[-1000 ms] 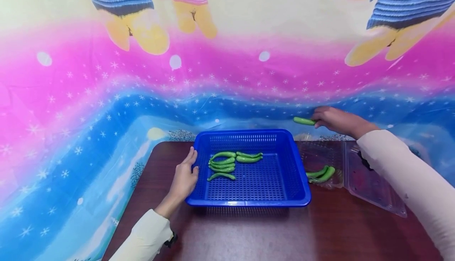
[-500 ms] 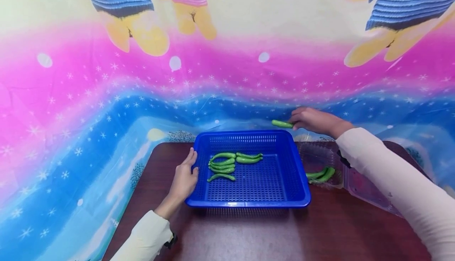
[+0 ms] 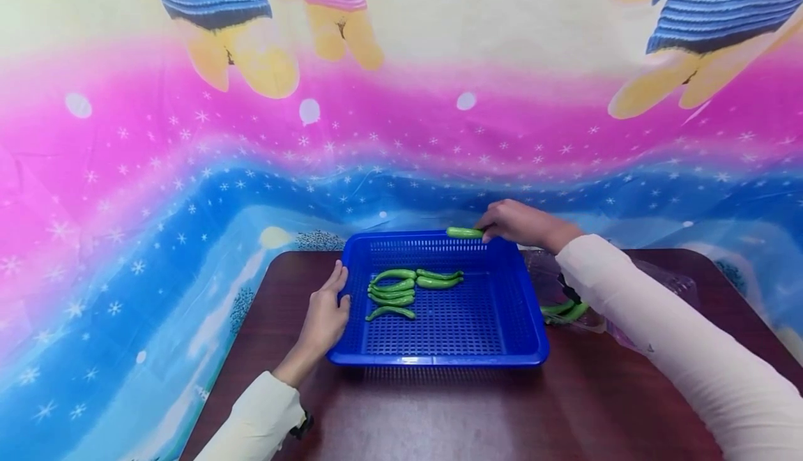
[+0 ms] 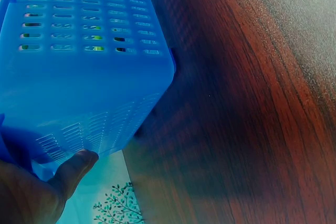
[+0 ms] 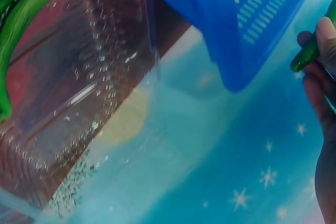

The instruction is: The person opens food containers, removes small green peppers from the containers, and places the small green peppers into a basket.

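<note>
My right hand (image 3: 517,224) pinches one end of a green chili pepper (image 3: 464,233) just above the far rim of the blue plastic basket (image 3: 433,360). In the right wrist view, the near end of that pepper (image 5: 306,56) shows between thumb and fingers. Several more green peppers (image 3: 392,296) lie on the basket floor, in a stack at left and a pair beside it. My left hand (image 3: 323,314) rests against the basket's left side with its fingers fairly straight. In the left wrist view, one digit (image 4: 76,171) touches the outer wall.
Right of the basket, a clear plastic clamshell box (image 5: 79,103) lies with its lid spread, partly behind my right forearm. A few green peppers (image 3: 567,313) are in it. The brown table (image 3: 439,419) ends at a printed cloth backdrop (image 3: 401,133).
My right hand has carried the pepper leftward and slightly down, from above the clear box to the basket's far rim. My left hand and the basket stay put.
</note>
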`<state>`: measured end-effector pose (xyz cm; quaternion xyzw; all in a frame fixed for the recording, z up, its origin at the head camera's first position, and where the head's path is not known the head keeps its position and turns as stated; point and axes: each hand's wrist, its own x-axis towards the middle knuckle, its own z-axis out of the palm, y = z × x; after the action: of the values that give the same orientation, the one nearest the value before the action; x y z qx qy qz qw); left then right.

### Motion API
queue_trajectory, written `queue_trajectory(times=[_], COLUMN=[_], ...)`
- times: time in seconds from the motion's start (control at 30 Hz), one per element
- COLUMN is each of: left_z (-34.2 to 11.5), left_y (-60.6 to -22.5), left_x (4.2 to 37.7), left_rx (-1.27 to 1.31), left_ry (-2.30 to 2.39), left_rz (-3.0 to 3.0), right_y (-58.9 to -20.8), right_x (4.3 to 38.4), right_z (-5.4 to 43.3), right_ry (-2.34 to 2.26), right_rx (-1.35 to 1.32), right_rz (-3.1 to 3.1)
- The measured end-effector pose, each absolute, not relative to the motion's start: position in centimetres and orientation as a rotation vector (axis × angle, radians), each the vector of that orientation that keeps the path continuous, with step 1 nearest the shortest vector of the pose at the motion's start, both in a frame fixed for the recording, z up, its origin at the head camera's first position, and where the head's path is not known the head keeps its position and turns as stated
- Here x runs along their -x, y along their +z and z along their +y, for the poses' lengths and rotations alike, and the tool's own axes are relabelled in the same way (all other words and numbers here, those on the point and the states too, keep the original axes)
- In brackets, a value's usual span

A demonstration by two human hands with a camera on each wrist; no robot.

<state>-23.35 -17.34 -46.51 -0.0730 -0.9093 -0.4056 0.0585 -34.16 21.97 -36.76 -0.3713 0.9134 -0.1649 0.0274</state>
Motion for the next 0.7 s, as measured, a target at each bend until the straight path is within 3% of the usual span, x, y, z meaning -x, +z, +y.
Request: queue_trajectory(times=[0.7], left_z=[-17.3], left_y=[-46.4], left_x=[23.4], left_rx=[0.198], left_ry=[-1.239], left_rz=[-2.768], right_y=[-39.6], right_x=[34.2], right_z=[17.5], right_ry=[-0.594], right_rx=[1.241], right_rz=[2.709])
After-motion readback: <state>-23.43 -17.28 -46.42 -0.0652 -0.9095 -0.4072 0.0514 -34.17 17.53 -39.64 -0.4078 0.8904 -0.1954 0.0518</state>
